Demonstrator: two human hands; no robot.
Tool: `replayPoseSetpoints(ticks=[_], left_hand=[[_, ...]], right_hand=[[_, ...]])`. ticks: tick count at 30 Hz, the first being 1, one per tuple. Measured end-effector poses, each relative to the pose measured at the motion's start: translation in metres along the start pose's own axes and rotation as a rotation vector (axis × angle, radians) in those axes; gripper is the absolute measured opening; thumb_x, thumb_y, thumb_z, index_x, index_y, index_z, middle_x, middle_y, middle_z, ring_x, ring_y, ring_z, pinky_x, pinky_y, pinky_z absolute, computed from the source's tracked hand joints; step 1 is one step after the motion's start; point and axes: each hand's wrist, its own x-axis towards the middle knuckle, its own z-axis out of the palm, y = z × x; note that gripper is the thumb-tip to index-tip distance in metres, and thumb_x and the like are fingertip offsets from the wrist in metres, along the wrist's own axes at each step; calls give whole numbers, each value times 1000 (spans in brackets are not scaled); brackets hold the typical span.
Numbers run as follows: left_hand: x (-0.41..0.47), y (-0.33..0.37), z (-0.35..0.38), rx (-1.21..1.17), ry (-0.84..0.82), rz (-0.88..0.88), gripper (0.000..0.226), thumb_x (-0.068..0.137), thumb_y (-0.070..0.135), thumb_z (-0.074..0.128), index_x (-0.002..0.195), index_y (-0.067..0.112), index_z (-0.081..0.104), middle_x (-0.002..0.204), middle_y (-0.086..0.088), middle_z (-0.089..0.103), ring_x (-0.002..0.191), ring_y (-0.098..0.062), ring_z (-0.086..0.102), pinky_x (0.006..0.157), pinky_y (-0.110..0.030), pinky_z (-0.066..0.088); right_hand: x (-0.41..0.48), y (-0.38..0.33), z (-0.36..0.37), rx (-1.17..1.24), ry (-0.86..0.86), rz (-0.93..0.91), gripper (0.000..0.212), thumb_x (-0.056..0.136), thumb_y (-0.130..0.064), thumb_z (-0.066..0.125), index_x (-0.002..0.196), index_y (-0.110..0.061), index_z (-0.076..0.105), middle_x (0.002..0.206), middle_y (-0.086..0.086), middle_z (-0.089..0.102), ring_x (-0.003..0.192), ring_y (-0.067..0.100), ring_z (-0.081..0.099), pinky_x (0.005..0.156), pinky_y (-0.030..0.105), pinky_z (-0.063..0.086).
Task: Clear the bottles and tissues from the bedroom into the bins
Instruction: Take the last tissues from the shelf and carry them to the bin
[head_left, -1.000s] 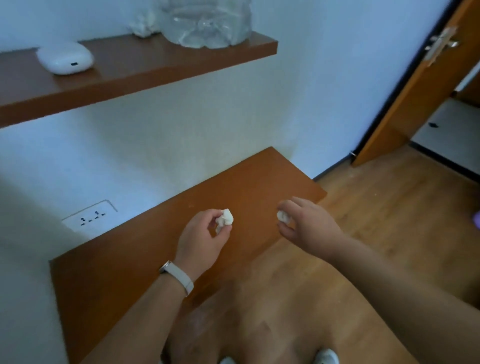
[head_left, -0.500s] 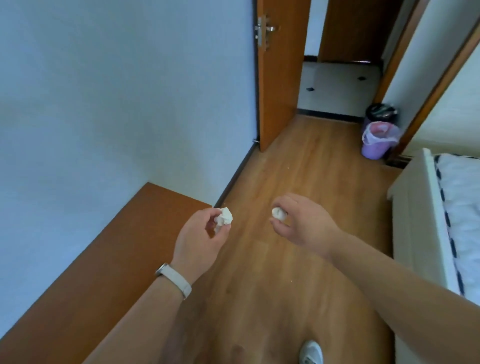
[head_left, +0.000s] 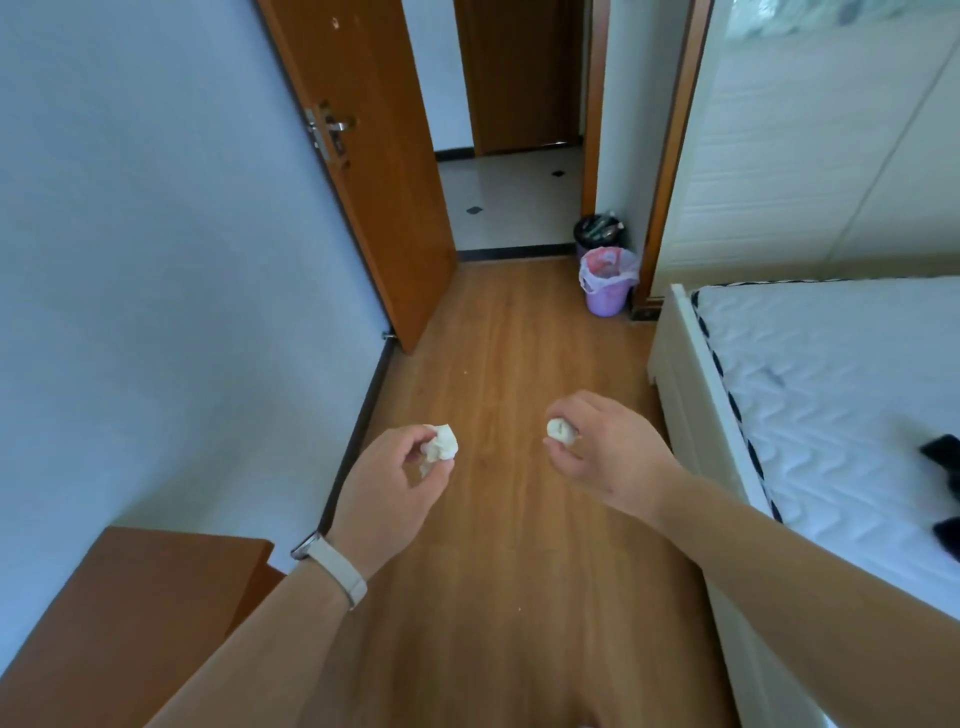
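left hand (head_left: 387, 483) fingers pinch tissue wad (head_left: 442, 442) | right hand (head_left: 602, 447) fingers pinch smaller wad (head_left: 560, 429) | bins: purple bin (head_left: 607, 283), black bin (head_left: 599, 232) at 12–1 o'clock, well apart | risk: loose fingertip pinch may drop wads mid-walk

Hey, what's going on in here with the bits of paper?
A person is tidying the bedroom. The left hand pinches a crumpled tissue, and the right hand pinches a smaller wad of tissue. Both are held out over the wooden floor. Ahead, near the open door, stand two bins: a purple bin with a pink liner and a black bin behind it. Nothing has been dropped in yet. A bed is on the right.
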Motion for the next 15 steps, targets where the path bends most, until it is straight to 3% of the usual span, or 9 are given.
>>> replayPoseSetpoints(ticks=[10,15], left_hand=[[94,-20,21,-24,-97,106,31,88,41,65,116,30,60,105,22,59,94,4,58,76,-7,42],[163,-56,17,-116,-119,93,28,89,39,65,116,36,57,107,22,59,97,3,58,78,-11,43]], right_hand=[[41,30,11,-68,25,105,19,85,-27,68,101,-17,65,91,-7,60,74,13,56,60,29,47],[108,36,31,-125,70,145,19,84,-26,69,99,-18,63,89,-6,61,73,16,56,59,38,51]])
